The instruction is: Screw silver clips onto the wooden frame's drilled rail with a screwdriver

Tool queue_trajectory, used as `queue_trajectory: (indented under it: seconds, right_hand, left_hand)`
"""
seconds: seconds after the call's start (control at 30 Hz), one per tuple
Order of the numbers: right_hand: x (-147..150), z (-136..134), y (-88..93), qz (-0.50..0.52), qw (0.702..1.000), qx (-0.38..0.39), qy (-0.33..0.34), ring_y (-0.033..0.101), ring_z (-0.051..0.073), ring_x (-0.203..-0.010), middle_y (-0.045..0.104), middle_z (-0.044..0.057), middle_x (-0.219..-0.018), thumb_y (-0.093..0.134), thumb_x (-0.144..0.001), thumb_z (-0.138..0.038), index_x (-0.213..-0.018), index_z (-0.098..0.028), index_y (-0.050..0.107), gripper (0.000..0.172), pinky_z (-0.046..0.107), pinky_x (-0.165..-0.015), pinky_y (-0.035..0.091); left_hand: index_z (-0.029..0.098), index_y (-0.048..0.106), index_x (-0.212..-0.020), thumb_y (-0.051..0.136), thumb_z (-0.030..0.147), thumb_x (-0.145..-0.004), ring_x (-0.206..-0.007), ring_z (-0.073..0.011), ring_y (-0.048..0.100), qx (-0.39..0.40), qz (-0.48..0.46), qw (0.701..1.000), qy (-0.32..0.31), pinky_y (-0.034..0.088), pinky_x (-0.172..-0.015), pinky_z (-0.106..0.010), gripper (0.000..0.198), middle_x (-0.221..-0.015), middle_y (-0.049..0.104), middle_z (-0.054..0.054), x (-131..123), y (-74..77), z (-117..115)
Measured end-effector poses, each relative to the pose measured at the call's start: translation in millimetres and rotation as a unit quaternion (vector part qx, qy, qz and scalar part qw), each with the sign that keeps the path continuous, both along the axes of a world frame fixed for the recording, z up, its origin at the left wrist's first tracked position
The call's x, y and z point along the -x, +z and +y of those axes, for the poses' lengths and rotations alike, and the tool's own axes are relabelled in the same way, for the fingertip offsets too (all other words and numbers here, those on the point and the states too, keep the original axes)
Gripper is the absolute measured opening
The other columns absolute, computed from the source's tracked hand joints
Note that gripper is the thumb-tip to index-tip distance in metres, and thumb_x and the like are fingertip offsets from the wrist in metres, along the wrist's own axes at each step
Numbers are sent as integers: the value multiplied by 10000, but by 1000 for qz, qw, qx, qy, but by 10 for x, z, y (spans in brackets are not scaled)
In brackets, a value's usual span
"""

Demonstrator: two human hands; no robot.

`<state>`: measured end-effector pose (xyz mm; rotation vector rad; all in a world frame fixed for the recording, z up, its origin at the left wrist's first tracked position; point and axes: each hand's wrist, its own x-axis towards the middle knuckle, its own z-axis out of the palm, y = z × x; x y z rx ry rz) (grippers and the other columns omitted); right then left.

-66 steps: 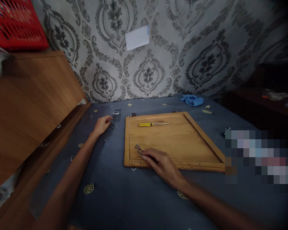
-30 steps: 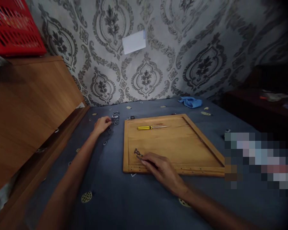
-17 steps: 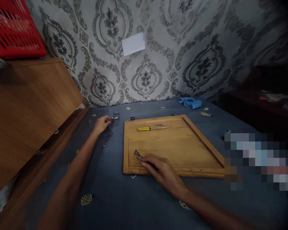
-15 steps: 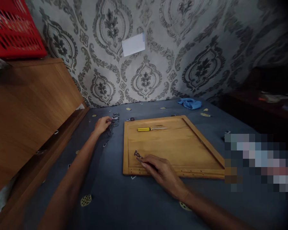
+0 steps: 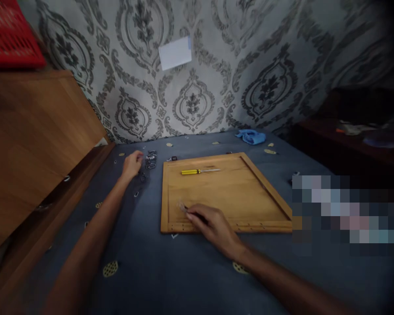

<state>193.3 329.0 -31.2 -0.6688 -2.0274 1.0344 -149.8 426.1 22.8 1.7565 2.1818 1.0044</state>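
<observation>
My left hand [image 5: 132, 166] is just left of a small group of dark metal hooks [image 5: 151, 160], its fingers apart and apparently empty. Another hook [image 5: 142, 176] lies just below the group, near my wrist. My right hand [image 5: 215, 225] pinches a small metal hook with a flat plate [image 5: 183, 207], blurred by motion, over the lower left part of a framed wooden board [image 5: 213, 192]. Small dark holes run along the board's near edge. Upon the board lies a yellow-handled screwdriver [image 5: 191, 172], its shaft pointing right.
A blue cloth [image 5: 251, 136] lies at the back by the patterned wall. On the left stands a wooden cabinet [image 5: 42, 131] with a red basket [image 5: 15, 39] on top. A white card [image 5: 175, 53] is on the wall. A pixelated patch covers the area right of the board.
The view has shifted, so everything sits slightly further left and higher. The fingers of my left hand have come away from the hooks. My right hand still holds its hook, now blurred.
</observation>
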Motion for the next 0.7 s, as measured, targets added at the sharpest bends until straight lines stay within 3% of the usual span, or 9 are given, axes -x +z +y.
queue_trajectory:
  seconds: [0.1, 0.2, 0.37, 0.5, 0.7]
  right_hand:
    - [-3, 24, 5, 8, 999, 54, 6, 623, 146, -690, 656, 27, -741, 518, -1018, -416, -856, -181, 660, 319, 251, -651, 488]
    - [0, 33, 22, 25, 995, 94, 16, 596, 126, -643, 628, 10, -718, 495, -1025, -458, -851, -180, 622, 352, 237, -622, 475]
    - [12, 16, 53, 51, 991, 116, 33, 607, 129, -679, 627, 5, -724, 535, -1002, -513, -837, -183, 615, 378, 249, -678, 488]
    - [23, 15, 44, 58, 990, 120, 42, 625, 141, -711, 651, 13, -743, 560, -987, -540, -852, -179, 644, 394, 261, -712, 495]
    - [34, 14, 28, 64, 990, 117, 50, 650, 168, -828, 685, 37, -851, 538, -997, -564, -921, -175, 677, 420, 287, -791, 521]
  left_hand:
    - [145, 649, -1223, 607, 318, -1026, -933, -205, 714, -32, -46, 998, -41, 615, -786, -364, 265, -1109, 718, -81, -312, 22, -308]
    - [174, 707, -1091, 529, 263, -983, -892, -205, 725, -35, -76, 990, -116, 577, -693, -277, 226, -978, 756, -54, -742, -30, -756]
    - [180, 701, -1112, 561, 318, -948, -921, -226, 730, -36, -94, 980, -171, 578, -807, -329, 256, -1009, 775, -70, -1336, -184, -1371]
    - [176, 652, -1207, 600, 357, -948, -1003, -244, 731, -34, -113, 977, -176, 576, -884, -355, 320, -1092, 771, -97, -1508, -251, -1511]
    - [183, 618, -1244, 661, 325, -903, -987, -246, 727, -38, -120, 978, -166, 578, -828, -345, 371, -1082, 750, -90, -1541, -294, -1501]
